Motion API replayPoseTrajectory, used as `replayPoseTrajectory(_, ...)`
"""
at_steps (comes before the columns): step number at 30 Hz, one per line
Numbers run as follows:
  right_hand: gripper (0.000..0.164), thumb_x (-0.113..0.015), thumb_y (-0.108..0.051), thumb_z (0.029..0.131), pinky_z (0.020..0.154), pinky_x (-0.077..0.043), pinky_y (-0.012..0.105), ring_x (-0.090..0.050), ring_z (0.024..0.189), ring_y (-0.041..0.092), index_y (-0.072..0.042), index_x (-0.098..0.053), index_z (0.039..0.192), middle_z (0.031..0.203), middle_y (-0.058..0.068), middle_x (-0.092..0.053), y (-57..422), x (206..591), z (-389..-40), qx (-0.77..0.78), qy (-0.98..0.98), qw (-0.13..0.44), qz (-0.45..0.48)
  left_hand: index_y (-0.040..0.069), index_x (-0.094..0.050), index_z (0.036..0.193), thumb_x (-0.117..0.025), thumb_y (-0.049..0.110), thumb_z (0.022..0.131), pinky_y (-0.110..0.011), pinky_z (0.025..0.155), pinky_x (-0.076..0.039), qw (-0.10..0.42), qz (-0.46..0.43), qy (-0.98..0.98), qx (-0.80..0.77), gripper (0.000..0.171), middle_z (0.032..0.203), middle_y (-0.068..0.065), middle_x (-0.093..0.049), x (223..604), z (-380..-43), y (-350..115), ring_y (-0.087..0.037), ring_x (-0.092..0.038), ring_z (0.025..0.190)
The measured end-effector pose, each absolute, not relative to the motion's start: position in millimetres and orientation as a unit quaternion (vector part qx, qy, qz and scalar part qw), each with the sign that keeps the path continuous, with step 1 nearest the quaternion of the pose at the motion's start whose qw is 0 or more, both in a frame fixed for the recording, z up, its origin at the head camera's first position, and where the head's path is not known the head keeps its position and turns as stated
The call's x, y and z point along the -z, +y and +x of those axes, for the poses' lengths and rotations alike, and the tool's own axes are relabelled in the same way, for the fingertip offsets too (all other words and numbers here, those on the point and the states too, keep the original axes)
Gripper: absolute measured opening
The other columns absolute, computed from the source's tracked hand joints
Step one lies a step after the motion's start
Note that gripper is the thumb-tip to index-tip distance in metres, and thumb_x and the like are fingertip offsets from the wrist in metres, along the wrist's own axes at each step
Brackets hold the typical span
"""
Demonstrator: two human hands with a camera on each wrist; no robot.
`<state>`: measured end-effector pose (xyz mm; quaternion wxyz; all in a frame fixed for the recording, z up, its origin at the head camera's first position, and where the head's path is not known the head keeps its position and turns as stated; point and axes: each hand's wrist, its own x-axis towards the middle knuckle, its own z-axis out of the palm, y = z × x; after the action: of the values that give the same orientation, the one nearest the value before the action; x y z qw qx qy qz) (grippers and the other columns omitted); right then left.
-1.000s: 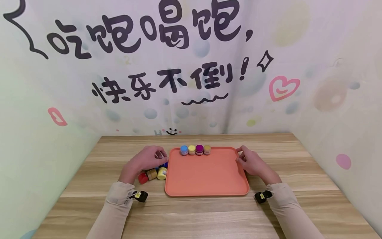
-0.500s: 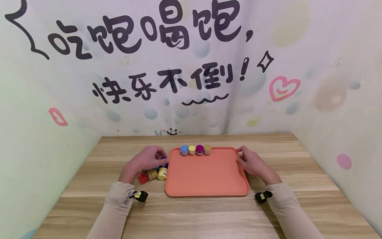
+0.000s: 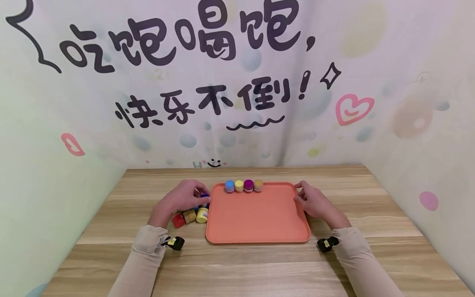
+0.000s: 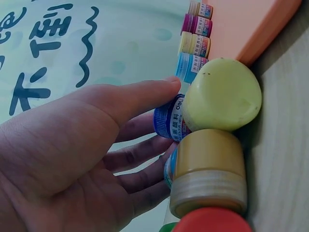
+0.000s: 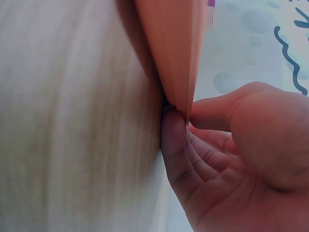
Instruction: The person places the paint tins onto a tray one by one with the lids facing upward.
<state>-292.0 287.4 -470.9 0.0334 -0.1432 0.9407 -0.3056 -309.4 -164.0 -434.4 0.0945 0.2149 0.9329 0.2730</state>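
An orange tray point(image 3: 256, 218) lies on the table between both hands. My right hand point(image 3: 311, 201) pinches its right rim; in the right wrist view the thumb and forefinger point(image 5: 175, 133) meet at the tray's edge point(image 5: 174, 48). Beside the left rim, my left hand point(image 3: 185, 196) holds a dark blue paint jar point(image 4: 169, 119), thumb on the near side and fingers reaching behind. Close to that hand lie a yellow jar point(image 3: 202, 215), a gold-brown jar point(image 3: 189, 216) and a red-lidded jar point(image 3: 178, 220). A lighter blue jar point(image 4: 170, 166) is mostly hidden behind the gold-brown one.
Along the tray's back edge stand light blue point(image 3: 229, 186), pale yellow point(image 3: 239, 186), purple point(image 3: 248, 186) and tan point(image 3: 258, 186) jars in a row. A bit of green point(image 4: 168, 227) shows by the red lid. Behind the wooden table point(image 3: 252, 272) hangs a printed backdrop point(image 3: 208, 144).
The left hand has edged slightly to the right, and more dark blue shows between its thumb and fingers. The right hand and the tray stay where they were.
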Motion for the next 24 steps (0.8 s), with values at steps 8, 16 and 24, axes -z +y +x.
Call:
replayPoseTrajectory(8,0.038,-0.061,-0.009,0.109,0.078,-0.062,0.042,-0.071,0.087,0.021,0.007,-0.050,0.142,0.105,0.017,-0.073,287.2,471.3,-292.4,0.306,0.941,0.034,-0.140,0.014,-0.080,0.108,-0.080,0.035,0.100,-0.032,0.079,-0.060,0.093,0.200,0.929,-0.296,0.022,0.097,0.000,-0.075,430.7,-308.6,-163.9,-0.014,-0.069,0.087)
replayPoseTrajectory(16,0.039,-0.061,-0.008,0.109,0.078,-0.062,0.042,-0.071,0.086,0.020,0.008,-0.050,0.143,0.103,0.017,-0.073,286.6,470.6,-292.9,0.302,0.942,0.031,-0.144,0.016,-0.078,0.102,-0.080,0.043,0.098,-0.034,0.085,-0.063,0.074,0.204,0.928,-0.302,0.027,0.099,0.001,-0.076,430.1,-307.4,-161.8,-0.012,-0.072,0.090)
replayPoseTrajectory(24,0.039,-0.061,-0.008,0.109,0.077,-0.062,0.041,-0.071,0.085,0.020,0.008,-0.050,0.143,0.103,0.017,-0.073,288.0,472.1,-293.7,0.307,0.940,0.028,-0.146,0.018,-0.078,0.103,-0.082,0.043,0.097,-0.036,0.086,-0.064,0.049,0.201,0.925,-0.319,0.026,0.099,0.001,-0.076,430.6,-305.8,-153.2,-0.014,-0.074,0.091)
